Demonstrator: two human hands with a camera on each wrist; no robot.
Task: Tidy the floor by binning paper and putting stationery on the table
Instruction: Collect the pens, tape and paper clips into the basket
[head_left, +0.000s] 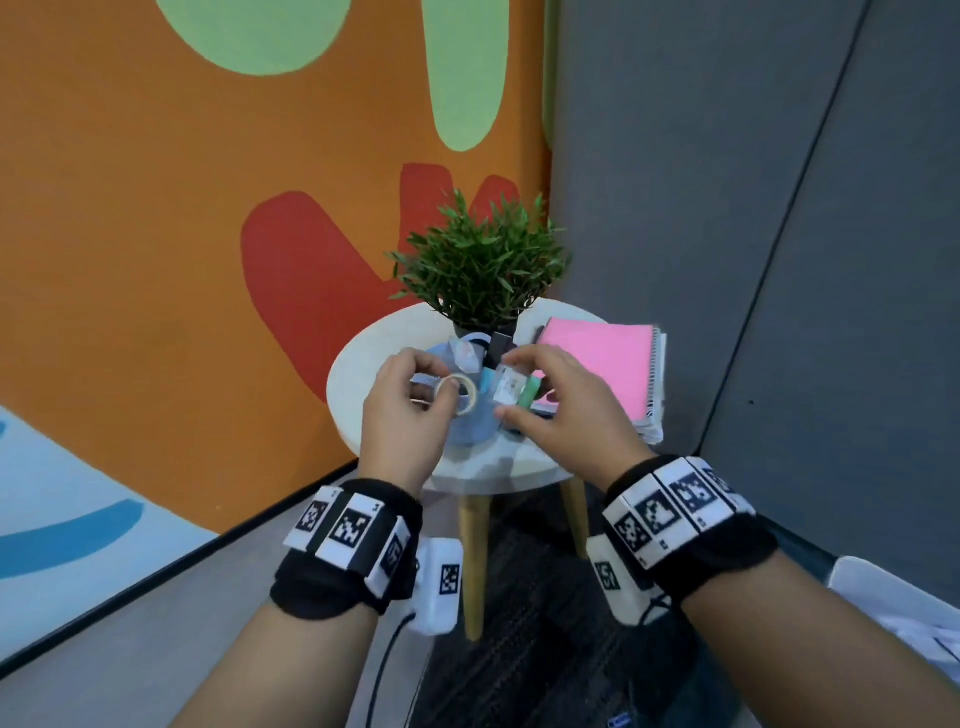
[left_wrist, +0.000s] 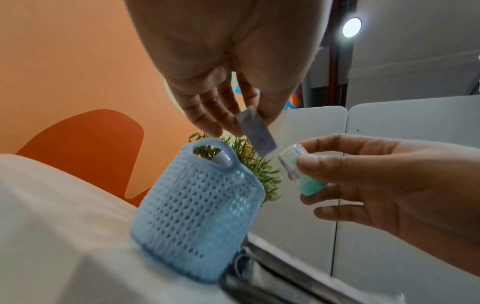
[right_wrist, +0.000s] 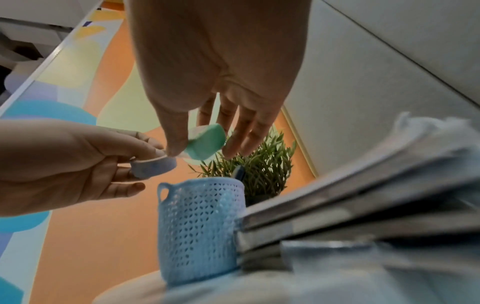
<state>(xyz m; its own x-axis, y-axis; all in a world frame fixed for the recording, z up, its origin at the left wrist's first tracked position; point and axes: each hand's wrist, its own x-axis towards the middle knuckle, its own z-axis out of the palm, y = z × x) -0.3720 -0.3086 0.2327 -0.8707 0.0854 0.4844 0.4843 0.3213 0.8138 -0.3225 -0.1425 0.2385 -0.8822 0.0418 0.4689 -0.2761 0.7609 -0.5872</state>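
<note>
Left hand (head_left: 402, 410): pinches a small roll of tape (head_left: 459, 392) by its rim — held above the blue basket (left_wrist: 197, 216), probably so it can drop in.
Right hand (head_left: 563, 410): thumb and fingers grip a mint-green capped item (right_wrist: 206, 145), rounded plastic with a clear cap — likely correction tape, poised over the same basket.
Basket: soft perforated plastic, looped handles, upright mid-tabletop (head_left: 363, 364).
Pink notebook (head_left: 597, 358): spiral-bound, stacked at the right edge.
Plant (head_left: 480, 260): at the far edge, behind the basket.
</note>
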